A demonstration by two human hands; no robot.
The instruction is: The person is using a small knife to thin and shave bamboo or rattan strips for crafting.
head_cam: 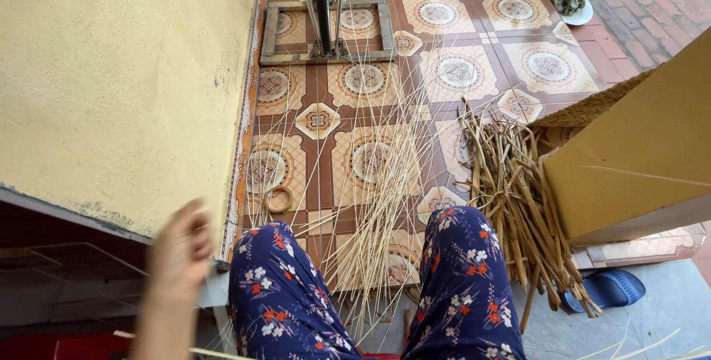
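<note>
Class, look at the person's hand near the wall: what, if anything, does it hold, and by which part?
It cannot be told: the left hand is motion-blurred, and no grip on the thin straw strips shows. The right hand is out of view.

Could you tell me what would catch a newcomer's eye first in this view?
Most striking is the fan of thin pale strips spread over the patterned floor tiles, running down between the person's knees in blue flowered trousers. To the right lies a pile of thicker, rougher stalks beside a yellow board. At lower left, the left hand is raised and blurred by the yellow wall.
</note>
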